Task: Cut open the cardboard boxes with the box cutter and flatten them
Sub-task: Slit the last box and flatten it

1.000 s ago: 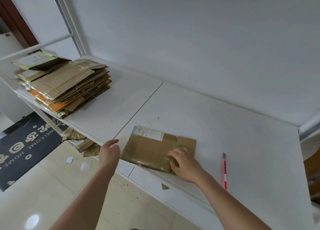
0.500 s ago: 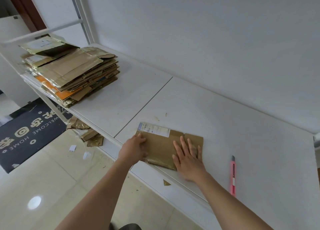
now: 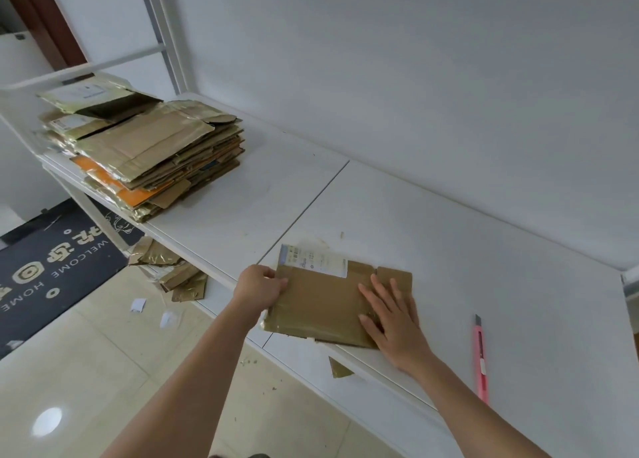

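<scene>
A flattened brown cardboard box [image 3: 321, 302] with a white shipping label lies on the white table [image 3: 484, 284], its near edge hanging over the table's front edge. My left hand [image 3: 259, 286] grips the box's left edge with curled fingers. My right hand [image 3: 392, 316] presses flat on the box's right part, fingers straight and spread. A pink box cutter [image 3: 481, 357] lies on the table to the right of my right hand, apart from it.
A tall stack of flattened cardboard [image 3: 145, 150] sits at the table's far left end. Cardboard scraps [image 3: 169, 271] and paper bits lie on the tiled floor below. A dark welcome mat [image 3: 45, 267] covers the floor at left. A white wall runs behind the table.
My left hand came from off the table to the box's left edge and took hold of it. My right hand spread flat on the box's right part. The view shifted.
</scene>
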Demonstrator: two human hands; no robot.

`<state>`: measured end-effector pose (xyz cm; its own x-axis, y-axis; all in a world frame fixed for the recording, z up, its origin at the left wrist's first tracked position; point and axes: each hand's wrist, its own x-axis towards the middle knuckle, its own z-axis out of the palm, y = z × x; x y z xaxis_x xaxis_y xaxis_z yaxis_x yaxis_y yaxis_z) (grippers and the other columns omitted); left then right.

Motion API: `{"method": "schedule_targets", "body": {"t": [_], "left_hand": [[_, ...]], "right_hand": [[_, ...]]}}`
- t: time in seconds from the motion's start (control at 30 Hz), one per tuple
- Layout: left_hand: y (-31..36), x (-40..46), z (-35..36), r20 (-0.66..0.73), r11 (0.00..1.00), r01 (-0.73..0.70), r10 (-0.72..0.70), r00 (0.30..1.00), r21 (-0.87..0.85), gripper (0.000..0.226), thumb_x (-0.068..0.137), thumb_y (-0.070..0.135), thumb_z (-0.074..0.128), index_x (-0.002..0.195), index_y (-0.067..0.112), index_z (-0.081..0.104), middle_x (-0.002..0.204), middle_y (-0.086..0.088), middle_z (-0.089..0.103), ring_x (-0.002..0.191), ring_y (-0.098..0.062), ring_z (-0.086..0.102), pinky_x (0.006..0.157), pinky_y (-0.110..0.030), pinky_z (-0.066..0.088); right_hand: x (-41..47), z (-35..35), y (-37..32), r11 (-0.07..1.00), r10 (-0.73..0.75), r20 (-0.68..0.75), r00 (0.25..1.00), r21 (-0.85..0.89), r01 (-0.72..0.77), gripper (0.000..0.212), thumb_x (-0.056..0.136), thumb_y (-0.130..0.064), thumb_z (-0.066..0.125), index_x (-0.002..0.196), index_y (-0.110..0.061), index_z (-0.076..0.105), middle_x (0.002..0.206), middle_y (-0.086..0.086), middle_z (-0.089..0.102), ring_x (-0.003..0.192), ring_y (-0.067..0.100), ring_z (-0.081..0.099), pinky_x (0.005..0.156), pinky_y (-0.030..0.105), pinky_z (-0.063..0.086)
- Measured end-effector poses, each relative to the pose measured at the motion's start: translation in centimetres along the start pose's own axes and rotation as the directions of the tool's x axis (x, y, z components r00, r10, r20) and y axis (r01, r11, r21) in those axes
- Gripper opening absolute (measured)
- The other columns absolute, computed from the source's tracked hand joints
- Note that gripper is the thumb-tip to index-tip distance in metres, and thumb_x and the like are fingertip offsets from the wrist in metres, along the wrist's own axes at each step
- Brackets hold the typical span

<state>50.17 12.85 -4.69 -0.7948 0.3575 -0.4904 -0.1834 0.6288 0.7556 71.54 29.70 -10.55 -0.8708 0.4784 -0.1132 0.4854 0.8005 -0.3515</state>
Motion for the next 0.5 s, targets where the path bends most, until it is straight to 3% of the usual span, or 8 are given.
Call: {"method": "schedule_targets", "body": {"t": [0.07,0.17,0.23,0.33,0.4,0.43,0.5], "left_hand": [[0.2,0.2,-1.0,-0.054,0.995,0.013,-0.019,0.998,-0.097,0.013,0.092,0.011,0.064,0.080,0.005,0.063,0.087,-0.009,0.066,0.074,-0.023,0.059,0.068,-0.035,0.051],[0.6,0.9,-4.3,-0.076,0.948,0.045,-0.073,0.994,-0.314,0.014,0.094,0.010,0.062,0.091,-0.004,0.064,0.091,-0.016,0.064,0.077,-0.028,0.058,0.079,-0.042,0.055],[0.7,1.4,-7.1,-0.065,0.913,0.036,-0.068,0.996,-0.406,0.014,0.095,0.010,0.062,0.093,-0.003,0.063,0.091,-0.016,0.065,0.078,-0.028,0.060,0.080,-0.044,0.056],[0.8,2.2,-11.1,-0.065,0.848,0.006,-0.047,0.997,-0.529,0.016,0.095,0.011,0.062,0.081,0.005,0.058,0.079,-0.010,0.064,0.068,-0.022,0.060,0.062,-0.033,0.054],[0.7,2.6,-13.7,-0.057,0.810,-0.006,-0.033,0.998,-0.586,0.020,0.095,0.013,0.064,0.077,0.009,0.055,0.071,-0.005,0.062,0.057,-0.016,0.057,0.051,-0.025,0.049],[0.6,2.7,-15.0,-0.043,0.799,-0.010,-0.020,0.999,-0.601,0.020,0.094,0.014,0.065,0.078,0.009,0.054,0.069,-0.005,0.061,0.053,-0.014,0.056,0.049,-0.024,0.048],[0.4,2.9,-17.6,-0.002,0.789,-0.012,0.014,1.000,-0.615,0.012,0.093,0.012,0.066,0.085,0.007,0.058,0.074,-0.008,0.065,0.054,-0.015,0.059,0.051,-0.025,0.051]], "right_hand": [[0.6,-0.6,-2.1,0.993,0.095,-0.223,0.970,0.083,-0.079,0.059,0.102,-0.046,0.040,0.154,-0.039,0.014,0.163,-0.012,-0.007,0.151,0.017,-0.016,0.118,0.044,-0.011],[2.6,-2.3,-7.0,0.906,0.366,-0.437,0.822,0.367,-0.209,0.065,0.095,-0.034,0.061,0.153,-0.026,0.031,0.164,0.012,0.007,0.151,0.034,0.003,0.119,0.058,0.013],[4.3,-3.6,-10.6,0.778,0.495,-0.380,0.781,0.595,-0.204,0.070,0.093,-0.032,0.064,0.153,-0.029,0.028,0.162,0.017,0.004,0.146,0.039,0.014,0.111,0.058,0.031],[6.7,-4.6,-16.0,0.635,0.501,-0.299,0.812,0.765,-0.110,0.076,0.094,-0.032,0.063,0.152,-0.039,0.015,0.160,0.013,0.006,0.134,0.033,0.042,0.102,0.053,0.047],[8.1,-4.7,-19.7,0.525,0.440,-0.273,0.855,0.851,0.001,0.079,0.094,-0.028,0.064,0.150,-0.046,0.013,0.153,0.006,0.020,0.107,0.015,0.066,0.088,0.043,0.058],[8.9,-4.6,-21.6,0.482,0.408,-0.268,0.873,0.875,0.043,0.078,0.093,-0.024,0.065,0.148,-0.048,0.015,0.146,0.002,0.029,0.093,0.009,0.070,0.081,0.038,0.061],[10.5,-4.0,-25.0,0.498,0.386,-0.296,0.874,0.864,0.073,0.071,0.093,-0.020,0.066,0.145,-0.043,0.024,0.135,0.000,0.046,0.084,0.009,0.070,0.076,0.037,0.061]]}}
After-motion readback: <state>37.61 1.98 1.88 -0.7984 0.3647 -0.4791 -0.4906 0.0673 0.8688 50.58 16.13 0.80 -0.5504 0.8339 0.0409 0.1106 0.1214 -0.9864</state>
